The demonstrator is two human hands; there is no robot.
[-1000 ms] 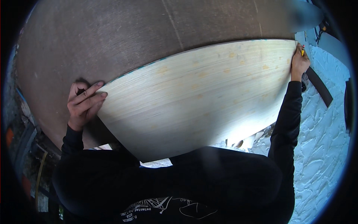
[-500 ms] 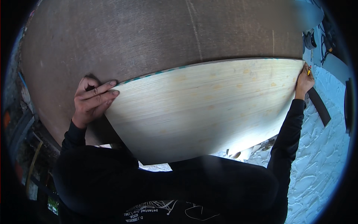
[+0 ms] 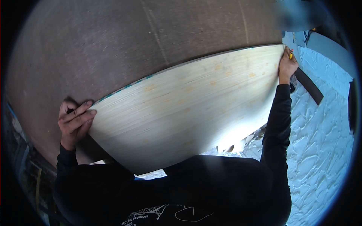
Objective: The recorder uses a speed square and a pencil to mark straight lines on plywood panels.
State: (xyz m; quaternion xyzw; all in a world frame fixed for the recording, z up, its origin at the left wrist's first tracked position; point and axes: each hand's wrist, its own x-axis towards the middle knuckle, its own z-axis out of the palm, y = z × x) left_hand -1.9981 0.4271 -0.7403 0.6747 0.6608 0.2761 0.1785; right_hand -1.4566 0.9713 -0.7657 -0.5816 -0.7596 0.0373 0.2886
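Note:
A wide, pale wooden board with a greenish-marked far edge lies on a larger brown sheet. My left hand pinches the board's far left corner, fingertips on top and the thumb side underneath partly hidden. At the far right corner my right hand is closed on the board's edge. A yellow pencil with a red end pokes out of that hand. Part of the board's near edge is hidden by my black-sleeved body.
Right of the board stretches a rough white textured surface. A dark curved strip rests against it near my right forearm. Cables and a blurred blue-grey shape are at the upper right. Dark clutter lines the lower left.
The whole view has swung, so board and hands sit further left, the right end higher and the left end lower. Both hands keep the same corners.

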